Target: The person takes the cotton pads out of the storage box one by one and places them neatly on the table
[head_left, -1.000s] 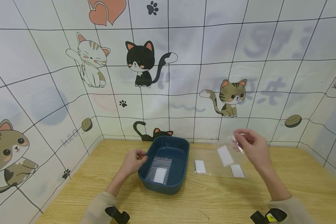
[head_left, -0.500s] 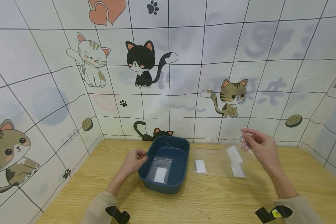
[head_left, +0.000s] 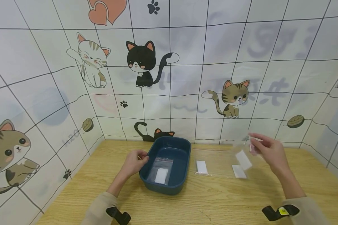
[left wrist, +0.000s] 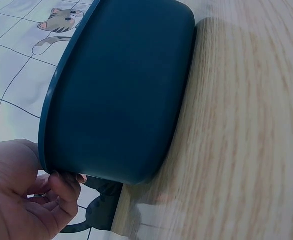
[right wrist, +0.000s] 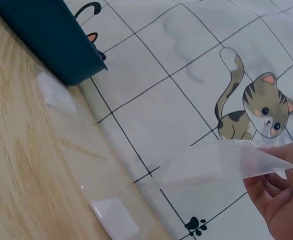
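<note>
My left hand (head_left: pixel 135 162) grips the left rim of a dark blue plastic bin (head_left: pixel 181 168); in the left wrist view the thumb and fingers pinch the bin's edge (left wrist: pixel 44 135). Inside the bin lies a clear zip bag (head_left: pixel 161 171) with a white card in it. My right hand (head_left: pixel 271 154) pinches the top of another clear plastic bag (right wrist: pixel 231 155), which hangs above the table with a white rectangle (head_left: pixel 243 160) inside. Below it on the table lies a clear plastic sheet or bag with a white piece (head_left: pixel 202 167) at the left and another white piece (head_left: pixel 238 171) at the right.
A light wood-grain table (head_left: pixel 211 200) carries everything. Behind it and at both sides hangs a white gridded cloth (head_left: pixel 186 78) printed with cartoon cats. The bin stands close to the table's back edge.
My right hand has moved to the right, carrying the clear bag with its white rectangle along. The left hand and the bin have stayed in place.
</note>
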Motion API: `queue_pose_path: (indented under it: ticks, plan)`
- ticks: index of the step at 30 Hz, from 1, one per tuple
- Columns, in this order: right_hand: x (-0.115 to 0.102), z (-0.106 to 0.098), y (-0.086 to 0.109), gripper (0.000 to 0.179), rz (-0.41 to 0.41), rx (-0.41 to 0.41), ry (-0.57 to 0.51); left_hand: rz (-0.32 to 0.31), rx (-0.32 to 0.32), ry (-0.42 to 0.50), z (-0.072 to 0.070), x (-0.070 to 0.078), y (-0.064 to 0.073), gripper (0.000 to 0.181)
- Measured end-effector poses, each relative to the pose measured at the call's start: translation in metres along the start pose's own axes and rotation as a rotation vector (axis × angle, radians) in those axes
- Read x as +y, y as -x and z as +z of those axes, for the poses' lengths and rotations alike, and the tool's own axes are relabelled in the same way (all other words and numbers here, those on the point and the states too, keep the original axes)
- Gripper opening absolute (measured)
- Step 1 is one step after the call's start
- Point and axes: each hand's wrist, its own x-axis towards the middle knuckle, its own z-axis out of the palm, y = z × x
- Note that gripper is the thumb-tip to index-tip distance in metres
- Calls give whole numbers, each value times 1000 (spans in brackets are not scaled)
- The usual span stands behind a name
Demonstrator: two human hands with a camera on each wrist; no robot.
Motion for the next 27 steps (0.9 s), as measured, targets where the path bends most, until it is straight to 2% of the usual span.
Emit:
queue_pose_path:
  ticks: [8, 18, 21, 23, 27]
  plan:
    - [22, -7, -2, 42, 65, -50, -80, -7, 1, 7, 0, -1, 0, 9]
    - [40, -14, 2, 39, 107, -56, -98, -11, -1, 9, 1, -1, 0, 10]
    - [45, -15, 2, 32, 121, -54, -115, -7, 0, 12, 0, -1, 0, 10]
    - [48, -17, 3, 27, 124, -57, -143, -7, 0, 10, 0, -1, 0, 11]
    - [56, -20, 3, 20, 131, -76, -268, -8, -1, -2, 0, 0, 1, 13]
